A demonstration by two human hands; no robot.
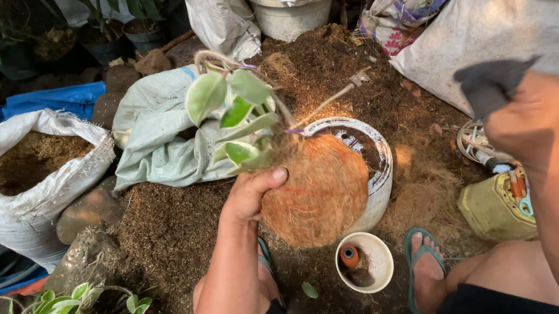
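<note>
Now, coir plant ball (320, 189) against left hand (250, 195)

An open sack (33, 173) lies left of the bucket (373, 167); a small bowl (365, 261) sits before it.

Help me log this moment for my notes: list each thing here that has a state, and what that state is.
Left hand: gripping the fibre ball.
Fibre ball: held up over the white pot, leafy plant growing from its top.
Right hand: raised, closed on a dark cloth.
White pot: upright, mostly hidden behind the ball.
White sack: open, filled with brown fibre.
Small white cup: upright, holds an orange spool.
</note>
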